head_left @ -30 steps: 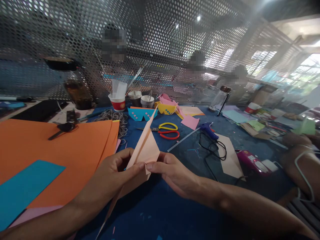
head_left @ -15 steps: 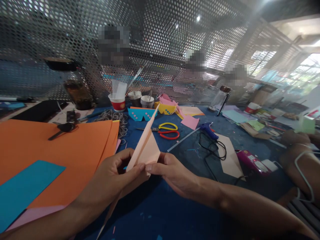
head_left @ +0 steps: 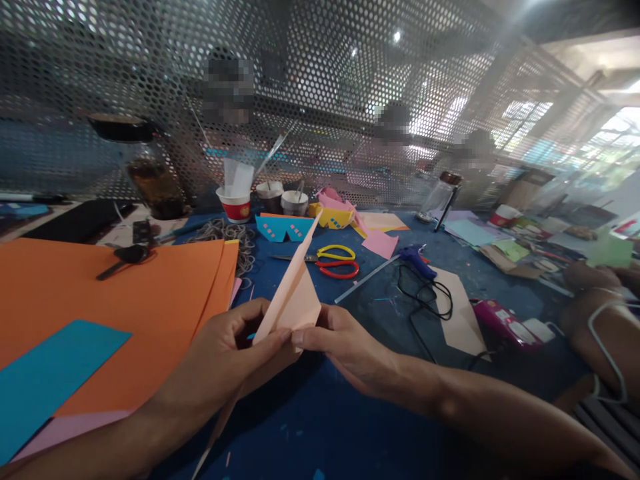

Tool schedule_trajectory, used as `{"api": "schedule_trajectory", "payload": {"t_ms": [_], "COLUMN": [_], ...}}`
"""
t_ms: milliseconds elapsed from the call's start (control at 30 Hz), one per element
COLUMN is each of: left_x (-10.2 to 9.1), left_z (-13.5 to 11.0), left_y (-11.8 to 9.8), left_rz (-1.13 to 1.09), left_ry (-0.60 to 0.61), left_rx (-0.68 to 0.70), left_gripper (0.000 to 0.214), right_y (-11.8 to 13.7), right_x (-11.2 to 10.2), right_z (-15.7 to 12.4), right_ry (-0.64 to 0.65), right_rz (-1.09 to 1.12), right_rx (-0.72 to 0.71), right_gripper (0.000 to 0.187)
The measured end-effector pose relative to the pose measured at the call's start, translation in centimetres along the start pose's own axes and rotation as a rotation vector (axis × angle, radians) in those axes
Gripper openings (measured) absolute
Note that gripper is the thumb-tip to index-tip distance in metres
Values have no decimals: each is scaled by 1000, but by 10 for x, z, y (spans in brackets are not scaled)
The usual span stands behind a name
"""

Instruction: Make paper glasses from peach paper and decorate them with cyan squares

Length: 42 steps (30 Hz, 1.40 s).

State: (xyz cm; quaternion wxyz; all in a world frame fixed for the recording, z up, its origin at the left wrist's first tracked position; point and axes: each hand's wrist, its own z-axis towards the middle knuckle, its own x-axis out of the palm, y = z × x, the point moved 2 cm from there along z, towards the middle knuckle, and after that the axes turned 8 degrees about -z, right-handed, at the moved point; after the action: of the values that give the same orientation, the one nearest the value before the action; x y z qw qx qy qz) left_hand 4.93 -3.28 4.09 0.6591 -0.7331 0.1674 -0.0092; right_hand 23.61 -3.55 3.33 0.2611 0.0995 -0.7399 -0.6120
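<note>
Between my two hands is a folded piece of peach paper (head_left: 299,300), raised above the blue tabletop. My left hand (head_left: 235,347) is closed on its left and lower side, the thumb lying along the front. From the right, my right hand (head_left: 345,340) pinches the edge, its thumb tip close to the left thumb. One flap of the paper stands up toward the far side, and a narrow strip hangs below my left hand. Most of the fingers are hidden behind the paper. Just beyond lie scissors (head_left: 337,261) with yellow and red handles.
Orange sheets (head_left: 125,293) with a blue paper piece (head_left: 70,380) and keys (head_left: 133,252) lie left. Paper cups (head_left: 235,203) and blue paper glasses (head_left: 284,229) stand behind. A glue gun (head_left: 419,261) with its cord lies right, near another person's arm (head_left: 595,320).
The standing flap of the peach paper has tilted very slightly to the right. Both my hands keep nearly the same place and hold.
</note>
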Motion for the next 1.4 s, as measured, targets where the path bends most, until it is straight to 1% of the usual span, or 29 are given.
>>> {"api": "schedule_trajectory", "payload": {"t_ms": [133, 233, 400, 533, 633, 733, 867, 1067, 1167, 1400], "left_x": [-1, -1, -1, -1, -1, -1, -1, 0, 1, 1], "left_z": [2, 3, 4, 4, 4, 3, 1, 2, 2, 2], "left_y": [2, 4, 7, 8, 8, 5, 1, 2, 1, 1], "left_rz": [-24, -54, -130, -164, -160, -157, -178, -163, -154, -183], "left_ry": [10, 8, 37, 53, 54, 53, 68, 48, 36, 88], "left_rx": [-9, 1, -27, -25, -37, -55, -46, -22, -8, -19], "left_gripper": [49, 48, 49, 47, 46, 48, 47, 42, 42, 42], "right_y": [3, 3, 0, 0, 2, 3, 3, 1, 0, 2], "right_x": [1, 1, 0, 0, 0, 0, 0, -2, -2, -1], "right_z": [-1, -2, -1, 0, -1, -2, -3, -2, -2, -3], "right_ry": [17, 0, -34, -35, -45, -44, -49, -86, -94, -60], "right_rz": [5, -19, -43, -67, -102, -128, -159, -230, -238, -212], "right_rx": [-15, -19, -39, -49, -60, -57, -33, -31, -31, -32], "right_gripper": [32, 32, 38, 41, 39, 41, 45, 40, 41, 46]}}
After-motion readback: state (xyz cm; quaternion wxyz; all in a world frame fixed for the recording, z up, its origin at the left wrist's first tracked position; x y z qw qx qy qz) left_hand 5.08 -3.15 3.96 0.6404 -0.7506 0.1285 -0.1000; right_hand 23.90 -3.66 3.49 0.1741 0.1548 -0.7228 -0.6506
